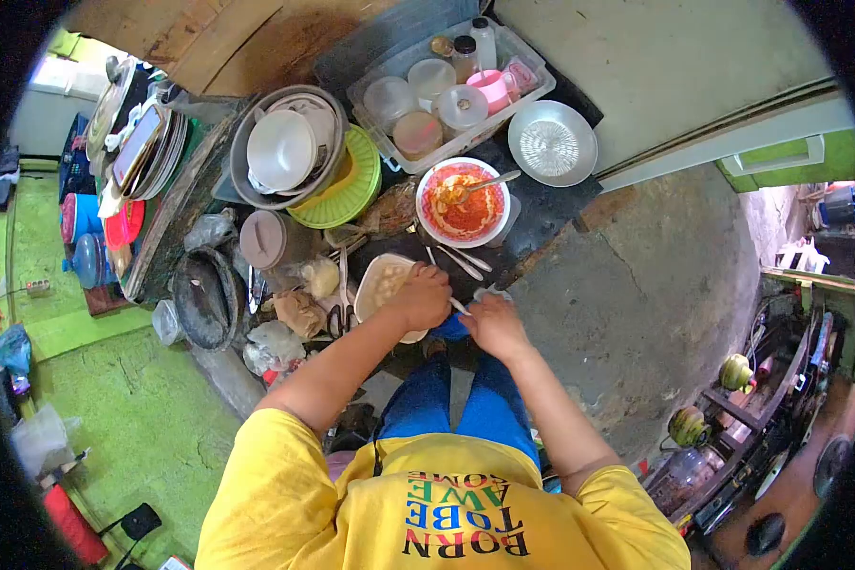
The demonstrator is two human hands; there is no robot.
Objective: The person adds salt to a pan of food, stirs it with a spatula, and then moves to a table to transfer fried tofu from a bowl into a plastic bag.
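My left hand (422,298) is closed over the right side of a pale rectangular tub (363,296) with whitish lumps in it. Whatever its curled fingers hold is hidden. To its right, my right hand (494,326) has its fingers pressed together near a thin light handle (460,307) and a bit of whitish, see-through material (493,293). I cannot make out what it grips. Beyond the hands stands a white bowl (503,223) of red sauce with a pale streaked mix and a spoon (491,184) in it. More spoons (465,260) lie beside the bowl.
A silver plate (553,142) and a clear bin (389,157) of jars stand at the back. Left are a basin (242,161) of bowls, a green-yellow strainer (351,180), a lidded container (262,239), scissors (339,318) and plastic bags (274,347). Concrete floor (627,313) lies right.
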